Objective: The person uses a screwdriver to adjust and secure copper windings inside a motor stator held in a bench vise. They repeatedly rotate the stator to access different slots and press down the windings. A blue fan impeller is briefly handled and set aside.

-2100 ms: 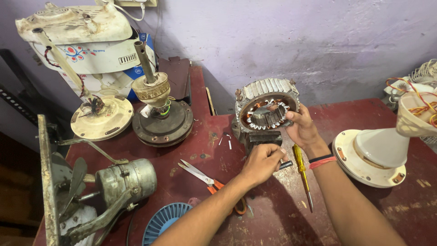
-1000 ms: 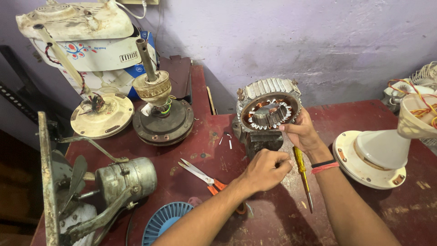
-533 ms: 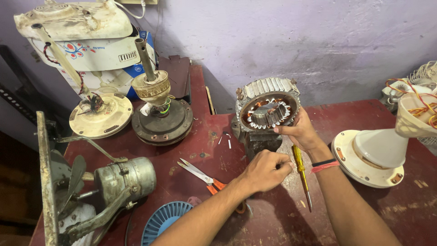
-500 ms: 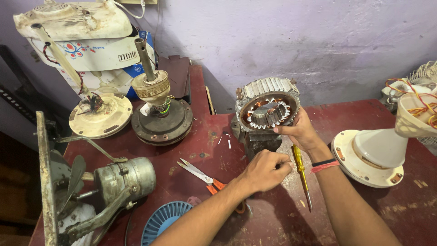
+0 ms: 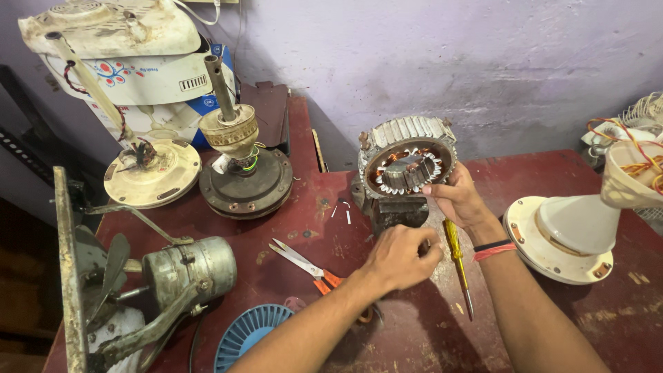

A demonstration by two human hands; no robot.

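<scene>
A round motor stator (image 5: 407, 162) with copper windings and a ribbed metal shell stands tilted on a dark block (image 5: 397, 211) on the red table (image 5: 414, 338). My right hand (image 5: 461, 200) pinches the stator's lower right rim between thumb and fingers. My left hand (image 5: 400, 259) is curled into a fist on the table just in front of the block; nothing shows inside it. A yellow-handled screwdriver (image 5: 457, 266) lies on the table between my two wrists, its tip pointing toward me.
Orange-handled scissors (image 5: 307, 264) and two small screws (image 5: 342, 207) lie left of my hands. Two old fan motors (image 5: 245, 181) (image 5: 152, 173), a grey fan motor (image 5: 190, 268), a blue grille (image 5: 252, 335), a white fan base (image 5: 573, 235) and a box (image 5: 138, 76) ring the table.
My right hand slid from the stator's side down to its lower right rim. My left hand drew back a little from the block and closed. The screwdriver stayed put.
</scene>
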